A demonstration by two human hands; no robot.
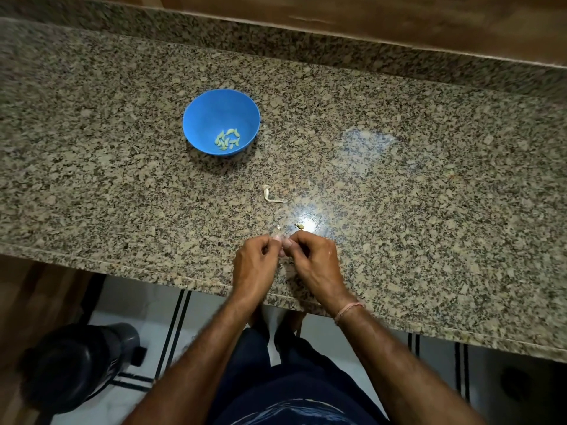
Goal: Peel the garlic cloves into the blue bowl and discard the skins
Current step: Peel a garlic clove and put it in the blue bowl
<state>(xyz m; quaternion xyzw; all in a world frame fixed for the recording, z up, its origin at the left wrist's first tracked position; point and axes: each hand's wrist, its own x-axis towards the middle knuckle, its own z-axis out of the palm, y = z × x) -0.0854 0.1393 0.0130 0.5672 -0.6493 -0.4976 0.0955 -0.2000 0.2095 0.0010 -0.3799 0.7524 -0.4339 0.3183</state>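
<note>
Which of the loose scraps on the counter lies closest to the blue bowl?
The long curled white strip, the largest piece; the yellowish bit and the tiny white crumb lie farther from the blue bowl.

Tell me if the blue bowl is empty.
Not empty: the blue bowl sits upright with a small heap of peeled cloves on its bottom.

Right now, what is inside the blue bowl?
The blue bowl holds a small pile of peeled garlic cloves, lying toward its near side; the rest of its floor is bare. Nothing covers the bowl. Any cloves stacked underneath that pile are hidden.
</note>
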